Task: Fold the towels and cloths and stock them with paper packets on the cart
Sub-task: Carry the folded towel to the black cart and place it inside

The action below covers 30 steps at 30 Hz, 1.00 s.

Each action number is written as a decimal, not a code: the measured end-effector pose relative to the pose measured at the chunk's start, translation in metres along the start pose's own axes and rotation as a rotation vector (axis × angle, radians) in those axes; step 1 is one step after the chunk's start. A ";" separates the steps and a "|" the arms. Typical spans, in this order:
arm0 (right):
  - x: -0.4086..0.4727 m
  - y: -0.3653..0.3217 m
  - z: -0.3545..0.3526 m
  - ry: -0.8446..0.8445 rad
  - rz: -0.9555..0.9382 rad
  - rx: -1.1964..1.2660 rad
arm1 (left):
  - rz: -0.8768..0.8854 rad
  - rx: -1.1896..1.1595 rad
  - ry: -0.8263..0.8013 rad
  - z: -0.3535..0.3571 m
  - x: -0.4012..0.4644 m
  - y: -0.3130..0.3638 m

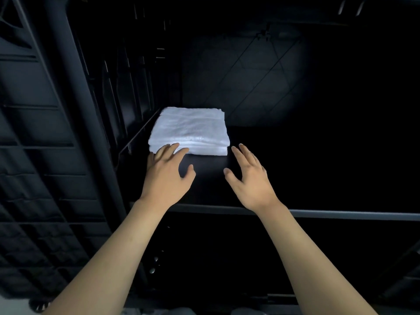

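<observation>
A stack of folded white towels lies on the dark shelf of a black cart, close to the shelf's left wall. My left hand reaches over the shelf's front rail, fingers spread, with its fingertips at the stack's near left corner. My right hand hovers just right of the stack's near edge, fingers apart and holding nothing. No paper packets are in view.
The cart's ribbed black side panel rises at the left. A grey front rail runs across the shelf's near edge. The shelf's right part and back are in deep shadow. A lower level under the rail is dark.
</observation>
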State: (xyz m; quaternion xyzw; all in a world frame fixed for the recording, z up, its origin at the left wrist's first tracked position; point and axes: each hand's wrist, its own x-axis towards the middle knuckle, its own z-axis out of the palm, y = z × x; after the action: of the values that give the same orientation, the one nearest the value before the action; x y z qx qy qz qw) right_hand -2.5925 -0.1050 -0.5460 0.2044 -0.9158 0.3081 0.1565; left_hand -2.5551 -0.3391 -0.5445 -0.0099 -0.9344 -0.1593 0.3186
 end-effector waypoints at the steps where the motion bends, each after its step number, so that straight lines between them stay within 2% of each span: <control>1: 0.000 0.000 0.001 -0.006 -0.006 -0.008 | 0.001 0.013 0.002 0.000 0.000 0.000; 8: -0.002 0.003 0.004 0.022 -0.041 -0.028 | 0.041 0.052 0.076 0.003 -0.002 0.003; 16: -0.003 -0.001 0.001 0.018 -0.005 0.009 | 0.009 -0.017 0.027 0.004 -0.003 0.003; 30: -0.002 -0.005 0.003 0.002 0.066 -0.066 | 0.034 -0.051 0.084 0.002 -0.003 0.004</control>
State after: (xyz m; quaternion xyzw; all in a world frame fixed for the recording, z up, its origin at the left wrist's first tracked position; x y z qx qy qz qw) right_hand -2.5890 -0.1098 -0.5469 0.1685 -0.9316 0.2829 0.1541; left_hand -2.5533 -0.3345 -0.5470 -0.0270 -0.9156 -0.1778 0.3596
